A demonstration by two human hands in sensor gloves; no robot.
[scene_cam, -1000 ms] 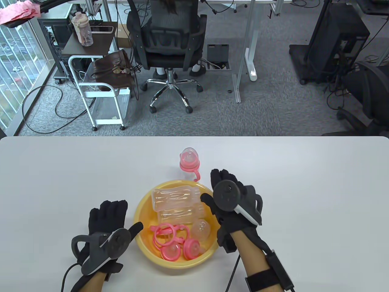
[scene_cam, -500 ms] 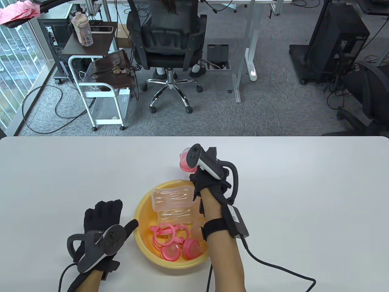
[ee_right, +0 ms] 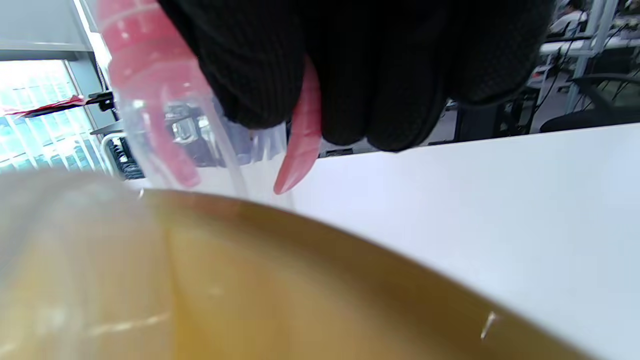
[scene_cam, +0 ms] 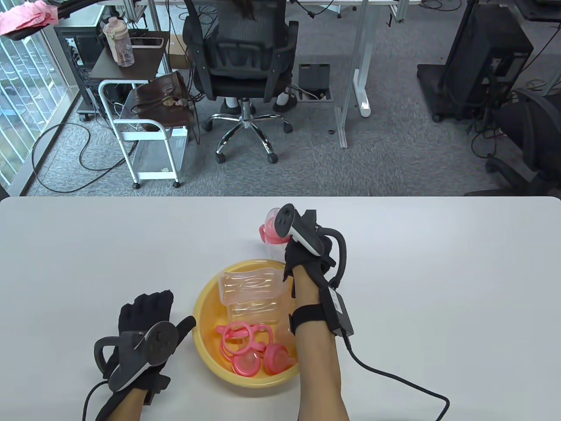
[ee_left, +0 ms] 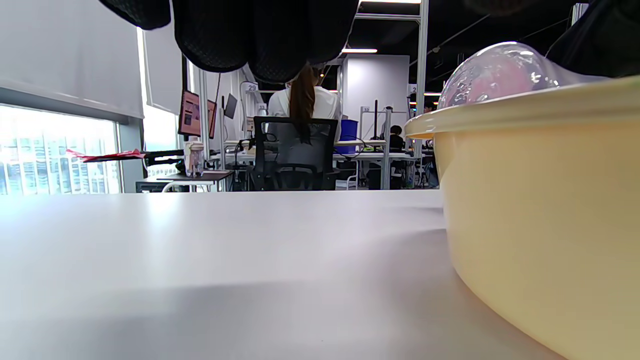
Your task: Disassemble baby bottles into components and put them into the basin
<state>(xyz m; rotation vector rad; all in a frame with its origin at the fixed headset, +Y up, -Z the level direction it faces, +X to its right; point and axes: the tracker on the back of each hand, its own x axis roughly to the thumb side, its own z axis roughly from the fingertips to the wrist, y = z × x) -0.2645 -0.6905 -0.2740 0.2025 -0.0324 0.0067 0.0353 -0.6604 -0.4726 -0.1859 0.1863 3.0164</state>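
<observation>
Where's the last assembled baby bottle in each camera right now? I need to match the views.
Table view: baby bottle stands past the yellow basin's far rim, gripped by the right hand.
Left wrist view: only its clear dome cap shows above the basin rim, upper right.
Right wrist view: upper left, under the gloved fingers.
Shared landmark: the basin.

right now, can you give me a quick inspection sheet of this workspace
surface: white table, bare apart from the job's things.
job's things: yellow basin holds two clear bottle bodies, pink handle rings and pink collars with teats; one assembled bottle stands behind the basin.
clutter: nothing seen on the table.
hands: right hand grips the assembled bottle; left hand rests open beside the basin.
cables: glove cable trails over the table at the right.
surroundings: office chair with a seated person, white cart, desks.
</observation>
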